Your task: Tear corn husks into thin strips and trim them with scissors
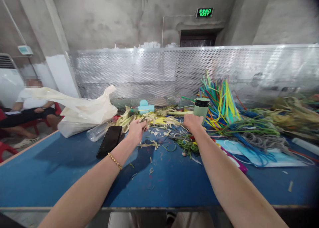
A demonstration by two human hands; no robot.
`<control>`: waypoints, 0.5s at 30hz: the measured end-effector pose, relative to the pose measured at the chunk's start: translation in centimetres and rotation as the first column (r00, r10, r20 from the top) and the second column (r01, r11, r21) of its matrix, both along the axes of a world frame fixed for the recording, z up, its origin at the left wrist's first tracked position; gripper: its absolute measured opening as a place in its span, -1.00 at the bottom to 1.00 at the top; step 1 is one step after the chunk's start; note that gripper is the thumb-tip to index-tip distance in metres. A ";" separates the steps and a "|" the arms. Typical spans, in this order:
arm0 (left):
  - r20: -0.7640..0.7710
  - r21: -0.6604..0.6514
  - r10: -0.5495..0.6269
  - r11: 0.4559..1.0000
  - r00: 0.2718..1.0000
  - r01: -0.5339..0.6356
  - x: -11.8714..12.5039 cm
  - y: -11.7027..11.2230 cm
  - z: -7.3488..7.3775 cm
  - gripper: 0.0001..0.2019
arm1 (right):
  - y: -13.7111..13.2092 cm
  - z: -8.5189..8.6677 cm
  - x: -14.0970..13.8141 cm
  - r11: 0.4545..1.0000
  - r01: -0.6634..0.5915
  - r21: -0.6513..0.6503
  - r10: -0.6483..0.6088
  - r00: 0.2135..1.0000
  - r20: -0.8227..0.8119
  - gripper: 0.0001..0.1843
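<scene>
My left hand (pixel 136 132), a gold beaded bracelet on its wrist, reaches into pale dried husk scraps (pixel 149 118) at the middle of the blue table. Its fingers are bent and closed around a small dark thing I cannot make out. My right hand (pixel 193 122) is curled shut just left of a green cup with a black rim (pixel 201 109). A pale husk strip (pixel 178 113) runs up to its fingers; whether they grip it is hidden. Under and beside that hand lies a tangle of green cord (pixel 188 145). Small cut bits (pixel 156 133) are strewn between both hands.
Left of my left hand lie a black phone (pixel 109 141), a clear plastic bottle (pixel 96 133) and a white plastic bag (pixel 87 111). Colourful strips (pixel 224 103), blue face masks (pixel 264 157) and grey cord (pixel 259 140) fill the right. A perforated metal screen (pixel 139 71) stands behind; a person sits far left.
</scene>
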State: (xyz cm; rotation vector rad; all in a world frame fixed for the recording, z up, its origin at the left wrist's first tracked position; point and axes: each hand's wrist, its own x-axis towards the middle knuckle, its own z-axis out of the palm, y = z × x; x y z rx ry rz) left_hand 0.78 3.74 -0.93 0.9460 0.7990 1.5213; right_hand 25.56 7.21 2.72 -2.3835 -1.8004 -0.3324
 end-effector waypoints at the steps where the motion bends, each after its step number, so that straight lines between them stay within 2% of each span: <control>1: 0.005 -0.001 -0.002 1.000 1.000 0.002 0.0 0.0 0.0 -0.89 | -0.1 0.4 -0.4 0.999 -0.013 0.048 0.013 1.000 -0.006 -0.58; 3: 0.013 -0.004 -0.001 1.000 1.000 0.001 0.0 0.1 0.0 -0.88 | -0.2 1.0 -1.8 0.985 -0.118 0.128 0.123 0.992 -0.030 -0.59; 4: 0.016 -0.006 0.002 1.000 1.000 -0.002 0.0 0.1 0.0 -0.87 | -0.3 1.1 -2.8 0.964 -0.249 0.095 0.256 0.964 -0.074 -0.59; 6: 0.016 -0.003 0.005 1.000 1.000 -0.005 -0.1 0.1 0.0 -0.86 | -0.3 0.8 -5.0 0.903 -0.429 0.028 0.429 0.896 -0.118 -0.64; 7: 0.015 0.001 0.004 1.000 1.000 -0.004 -0.1 0.1 0.1 -0.86 | -0.2 0.3 -6.2 0.863 -0.505 -0.007 0.499 0.855 -0.143 -0.68; 8: 0.015 0.006 0.002 1.000 1.000 -0.002 -0.2 0.1 0.1 -0.86 | -0.1 -0.3 -7.3 0.797 -0.601 -0.056 0.584 0.791 -0.183 -0.69; 9: 0.014 0.013 0.001 1.000 1.000 -0.001 -0.3 0.1 0.1 -0.86 | 0.0 -1.0 -8.1 0.703 -0.703 -0.112 0.664 0.704 -0.250 -0.63; 10: 0.014 0.020 -0.001 1.000 1.000 0.000 -0.3 0.1 0.1 -0.87 | 0.1 -1.7 -8.8 0.680 -0.720 -0.136 0.674 0.687 -0.270 -0.58; 12: 0.018 0.034 -0.002 0.999 1.000 0.001 -0.4 0.1 0.2 -0.87 | 0.4 -3.0 -9.2 0.690 -0.705 -0.166 0.657 0.706 -0.265 -0.51; 15: 0.019 0.046 -0.004 0.999 1.000 0.003 -0.5 0.1 0.2 -0.88 | 0.8 -3.8 -7.9 0.790 -0.584 -0.186 0.551 0.810 -0.202 -0.51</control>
